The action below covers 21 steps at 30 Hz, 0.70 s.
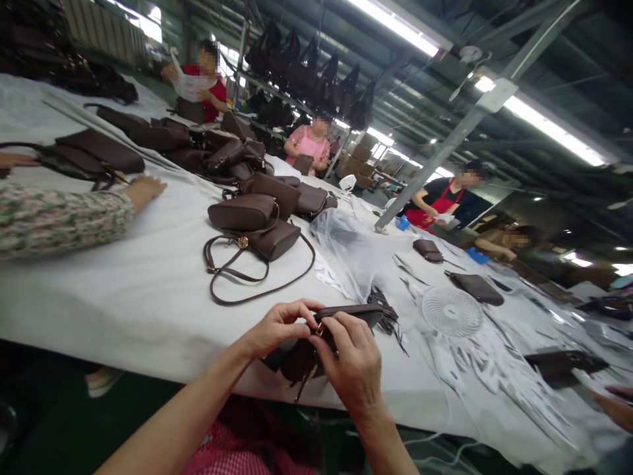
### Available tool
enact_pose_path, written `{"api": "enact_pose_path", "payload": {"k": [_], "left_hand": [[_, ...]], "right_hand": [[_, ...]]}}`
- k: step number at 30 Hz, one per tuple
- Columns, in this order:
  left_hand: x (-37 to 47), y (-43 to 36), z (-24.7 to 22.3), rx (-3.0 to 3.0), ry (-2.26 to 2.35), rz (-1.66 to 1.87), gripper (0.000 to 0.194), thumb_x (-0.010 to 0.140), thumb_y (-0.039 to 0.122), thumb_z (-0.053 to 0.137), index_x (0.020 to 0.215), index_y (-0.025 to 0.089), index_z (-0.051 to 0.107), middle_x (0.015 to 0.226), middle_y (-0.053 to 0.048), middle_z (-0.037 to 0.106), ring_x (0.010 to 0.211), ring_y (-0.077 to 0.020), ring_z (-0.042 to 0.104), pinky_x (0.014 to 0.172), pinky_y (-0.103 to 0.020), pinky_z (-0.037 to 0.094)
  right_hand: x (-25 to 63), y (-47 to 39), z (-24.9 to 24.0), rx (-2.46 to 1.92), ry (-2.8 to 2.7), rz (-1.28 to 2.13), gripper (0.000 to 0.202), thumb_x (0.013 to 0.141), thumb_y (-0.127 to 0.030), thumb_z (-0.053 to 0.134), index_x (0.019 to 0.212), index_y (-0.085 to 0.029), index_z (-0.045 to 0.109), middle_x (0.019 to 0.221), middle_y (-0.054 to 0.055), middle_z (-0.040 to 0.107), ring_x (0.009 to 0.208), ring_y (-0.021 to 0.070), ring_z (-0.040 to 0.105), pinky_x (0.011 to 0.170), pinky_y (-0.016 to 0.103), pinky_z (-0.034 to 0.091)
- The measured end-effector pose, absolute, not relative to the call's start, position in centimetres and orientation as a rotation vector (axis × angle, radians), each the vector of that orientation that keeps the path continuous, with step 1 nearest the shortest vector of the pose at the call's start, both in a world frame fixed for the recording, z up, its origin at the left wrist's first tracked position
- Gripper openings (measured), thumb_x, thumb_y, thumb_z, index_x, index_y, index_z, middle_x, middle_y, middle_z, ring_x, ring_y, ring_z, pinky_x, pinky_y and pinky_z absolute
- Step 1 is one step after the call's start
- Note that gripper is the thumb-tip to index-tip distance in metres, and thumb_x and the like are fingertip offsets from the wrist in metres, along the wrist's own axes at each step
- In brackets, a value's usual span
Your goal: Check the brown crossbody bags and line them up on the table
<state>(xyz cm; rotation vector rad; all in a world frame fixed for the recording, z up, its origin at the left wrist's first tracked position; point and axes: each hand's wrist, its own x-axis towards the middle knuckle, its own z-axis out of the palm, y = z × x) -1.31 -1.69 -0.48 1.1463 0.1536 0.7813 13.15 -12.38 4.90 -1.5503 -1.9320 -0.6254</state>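
Note:
A dark brown handbag (364,313) is at the table's front edge, between my two hands. My left hand (279,328) is closed, its thumb and fingertips pinching the bag by a small gold-coloured metal fitting (320,328). From the other side my right hand (355,364) grips the bag, fingers over its top and thumb next to the same fitting. A dark strap or zip end (307,381) hangs below. What exactly the fingertips pinch is partly hidden by the fingers. Behind the bag lies a bundle of dark straps (388,315).
Brown handbags (240,212) are piled ahead, one with a looped strap (264,300). Clear plastic (341,244) lies beside them. A white fan (451,311) and white scraps (494,369) are to the right. At left, a co-worker's sleeved arm (64,218) reaches over the table. Other people work farther back.

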Motion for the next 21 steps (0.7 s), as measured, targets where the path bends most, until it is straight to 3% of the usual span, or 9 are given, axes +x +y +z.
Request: {"api": "enact_pose_path", "payload": {"k": [5, 13, 21], "left_hand": [[-0.8, -1.8, -1.3, 1.011, 0.089, 0.676, 0.027, 0.065, 0.022, 0.078, 0.091, 0.019, 0.070, 0.125, -0.009, 0.064, 0.112, -0.0257, 0.059, 0.093, -0.037, 0.045], [0.1, -3.1, -0.5, 0.887, 0.157, 0.762, 0.029, 0.063, 0.031, 0.080, 0.079, 0.018, 0.060, 0.112, -0.008, 0.066, 0.100, -0.0231, 0.061, 0.085, -0.033, 0.045], [1.5, -4.6, 1.7, 0.926, 0.291, 0.786, 0.022, 0.056, 0.012, 0.054, 0.074, 0.020, 0.044, 0.108, -0.004, 0.064, 0.099, -0.0209, 0.059, 0.085, -0.033, 0.047]], "right_hand": [[13.3, -12.5, 5.4, -1.584, -1.892, -0.485, 0.015, 0.092, -0.028, 0.055, 0.097, -0.021, 0.068, 0.097, 0.010, 0.068, 0.088, 0.0228, 0.061, 0.081, 0.038, 0.051], [14.0, -12.2, 5.6, -1.614, -1.576, -0.072, 0.019, 0.093, -0.031, 0.052, 0.085, -0.020, 0.067, 0.083, 0.004, 0.070, 0.077, 0.0182, 0.064, 0.074, 0.030, 0.051], [13.4, -12.3, 5.3, -1.636, -1.272, 0.191, 0.022, 0.089, -0.036, 0.057, 0.080, -0.018, 0.066, 0.069, 0.000, 0.064, 0.063, 0.0140, 0.057, 0.059, 0.023, 0.047]]}}
